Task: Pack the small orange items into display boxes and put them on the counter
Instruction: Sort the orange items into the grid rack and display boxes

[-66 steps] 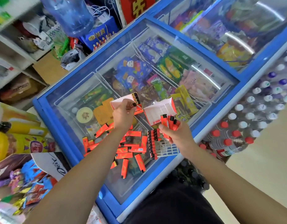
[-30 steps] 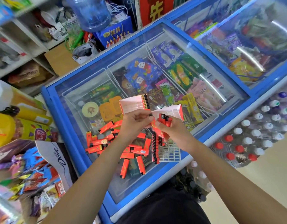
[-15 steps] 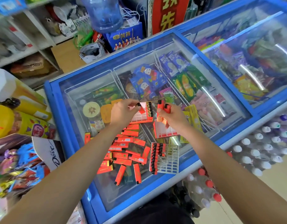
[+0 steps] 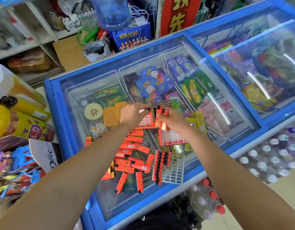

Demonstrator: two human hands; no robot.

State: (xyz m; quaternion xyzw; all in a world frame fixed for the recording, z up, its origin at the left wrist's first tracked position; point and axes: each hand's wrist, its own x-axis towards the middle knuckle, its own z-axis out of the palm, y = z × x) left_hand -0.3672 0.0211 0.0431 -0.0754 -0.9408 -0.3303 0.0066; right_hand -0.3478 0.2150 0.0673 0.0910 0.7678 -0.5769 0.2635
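Left hand (image 4: 133, 113) of mine gripping display box (image 4: 145, 121), my right hand (image 4: 174, 121) clutching orange items (image 4: 165, 112) — frame centre, loose pile (image 4: 131, 156) below.

Orange items (image 4: 133, 156), blue freezer frame (image 4: 52, 100)

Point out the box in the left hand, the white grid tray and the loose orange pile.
display box (image 4: 146, 120), head view, white gridded face.
white grid tray (image 4: 176, 171), head view, empty cells.
orange pile (image 4: 135, 147), head view, heap's middle.
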